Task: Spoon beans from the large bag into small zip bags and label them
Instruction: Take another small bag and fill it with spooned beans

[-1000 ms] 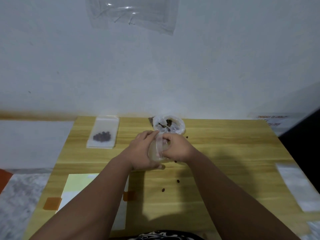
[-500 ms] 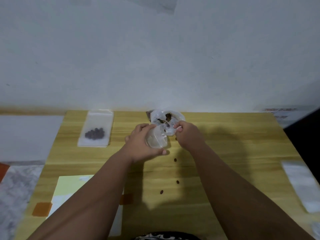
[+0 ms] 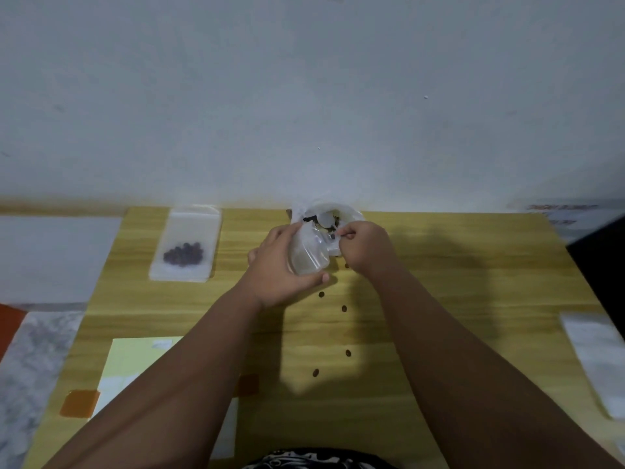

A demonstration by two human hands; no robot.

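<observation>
Small zip bag (image 3: 309, 262), gripped in the curled left hand (image 3: 277, 269). The right hand (image 3: 363, 247) pinches the spoon (image 3: 326, 219) inside the large bag (image 3: 352, 212).

The left hand (image 3: 277, 269) covers the near side of the small clear plastic zip bag (image 3: 309, 258), and the curled fingers of the right hand (image 3: 363, 247) hide the handle of the whitish plastic spoon (image 3: 326, 219). The left forearm (image 3: 189, 367) overlies part of the pale yellow paper sheet (image 3: 135, 357). The red print on the white paper (image 3: 563, 208) at the far right is too blurred to read.

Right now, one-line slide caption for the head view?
The left hand holds a small zip bag while the right hand pinches a spoon at the large bag; loose beans dot the table.
</observation>
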